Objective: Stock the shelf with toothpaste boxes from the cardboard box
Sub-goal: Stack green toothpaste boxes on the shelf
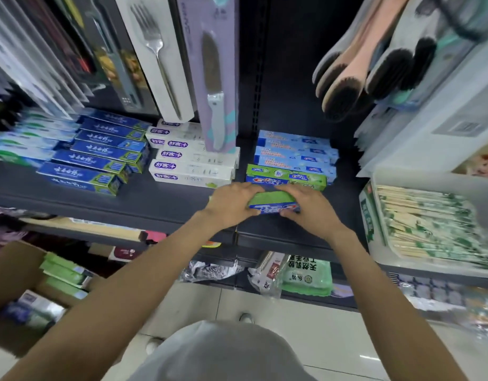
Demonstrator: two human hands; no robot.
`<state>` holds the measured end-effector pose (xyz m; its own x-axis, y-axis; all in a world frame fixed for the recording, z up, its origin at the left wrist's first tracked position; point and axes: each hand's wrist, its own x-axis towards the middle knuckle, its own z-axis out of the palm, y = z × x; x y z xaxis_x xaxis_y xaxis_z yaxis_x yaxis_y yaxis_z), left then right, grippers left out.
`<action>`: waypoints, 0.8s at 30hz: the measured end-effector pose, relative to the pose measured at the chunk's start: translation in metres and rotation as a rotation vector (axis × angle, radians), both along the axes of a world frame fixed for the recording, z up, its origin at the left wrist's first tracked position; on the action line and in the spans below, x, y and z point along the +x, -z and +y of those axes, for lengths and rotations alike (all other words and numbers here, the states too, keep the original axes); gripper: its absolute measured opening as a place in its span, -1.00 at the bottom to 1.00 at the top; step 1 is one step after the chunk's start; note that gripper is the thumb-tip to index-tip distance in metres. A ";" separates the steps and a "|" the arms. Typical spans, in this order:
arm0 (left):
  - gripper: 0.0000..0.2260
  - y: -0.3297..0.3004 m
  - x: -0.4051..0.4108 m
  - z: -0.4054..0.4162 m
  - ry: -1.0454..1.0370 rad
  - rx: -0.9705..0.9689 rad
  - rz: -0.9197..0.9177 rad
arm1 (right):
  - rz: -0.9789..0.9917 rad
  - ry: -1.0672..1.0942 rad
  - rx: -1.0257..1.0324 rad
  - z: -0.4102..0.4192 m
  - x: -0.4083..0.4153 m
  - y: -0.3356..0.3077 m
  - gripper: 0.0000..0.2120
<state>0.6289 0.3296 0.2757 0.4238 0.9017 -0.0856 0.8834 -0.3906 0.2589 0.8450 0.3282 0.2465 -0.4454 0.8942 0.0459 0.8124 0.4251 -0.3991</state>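
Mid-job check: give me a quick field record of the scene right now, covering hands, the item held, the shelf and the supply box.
left hand: left hand grips the left end of the green toothpaste box
right hand: right hand grips its right end
held item: green toothpaste box, lengthwise along the shelf front, just in front of a matching green box
shelf stock: blue boxes at left, white boxes in the middle, light blue boxes behind the green one
supply: cardboard box at lower left, green boxes inside
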 end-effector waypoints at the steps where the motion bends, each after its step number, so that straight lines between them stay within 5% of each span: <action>1: -0.55 0.002 0.011 0.007 0.031 0.056 0.011 | -0.021 0.063 0.067 0.004 0.010 0.003 -0.50; 6: -0.59 0.029 0.022 0.030 -0.073 0.202 0.123 | -0.125 0.352 0.161 0.021 0.039 0.024 -0.59; 13: -0.48 0.052 0.019 0.020 -0.065 0.028 0.169 | -0.202 0.514 0.279 0.006 0.011 0.021 -0.60; 19: -0.68 0.040 -0.028 -0.020 -0.206 0.296 -0.354 | -0.011 0.160 0.212 -0.037 -0.068 -0.008 -0.78; 24: -0.78 0.044 -0.137 -0.107 -0.441 0.426 -0.471 | -0.092 -0.190 -0.085 -0.056 -0.153 -0.013 -0.73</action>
